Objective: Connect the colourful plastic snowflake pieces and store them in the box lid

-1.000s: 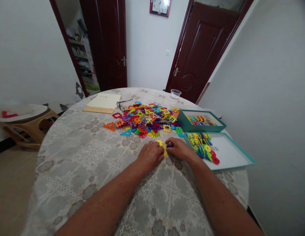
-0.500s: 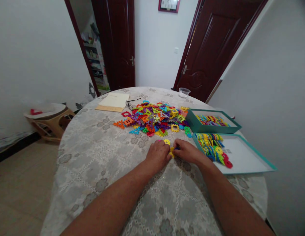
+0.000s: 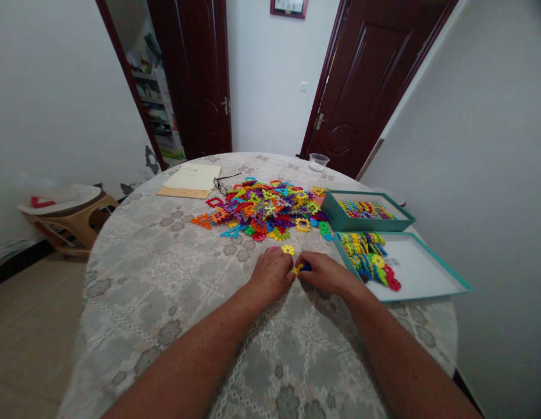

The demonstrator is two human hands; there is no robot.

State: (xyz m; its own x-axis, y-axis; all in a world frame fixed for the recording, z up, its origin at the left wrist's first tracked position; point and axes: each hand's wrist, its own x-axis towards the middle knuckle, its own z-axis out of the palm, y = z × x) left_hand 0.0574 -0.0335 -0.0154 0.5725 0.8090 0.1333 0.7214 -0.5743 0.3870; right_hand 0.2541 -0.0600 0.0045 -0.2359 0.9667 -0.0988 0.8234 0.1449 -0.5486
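My left hand (image 3: 271, 273) and my right hand (image 3: 323, 271) rest close together on the round table (image 3: 157, 273), fingers curled. Between their fingertips they pinch small plastic pieces, a yellow one (image 3: 296, 269) and a blue one (image 3: 306, 267); which hand holds which I cannot tell. A loose yellow ring piece (image 3: 288, 249) lies just beyond my left hand. Farther back spreads a pile of colourful interlocking plastic pieces (image 3: 264, 208).
To the right lie a teal box (image 3: 340, 216) holding sorted pieces and a teal lid (image 3: 423, 273) with stacked pieces (image 3: 366, 258). Glasses (image 3: 221, 184), a notebook (image 3: 189, 179) and a clear cup (image 3: 318, 161) sit at the back. A stool (image 3: 70, 216) stands left.
Both hands have stayed pinched together on the small pieces. Only the camera view has swung slightly sideways.
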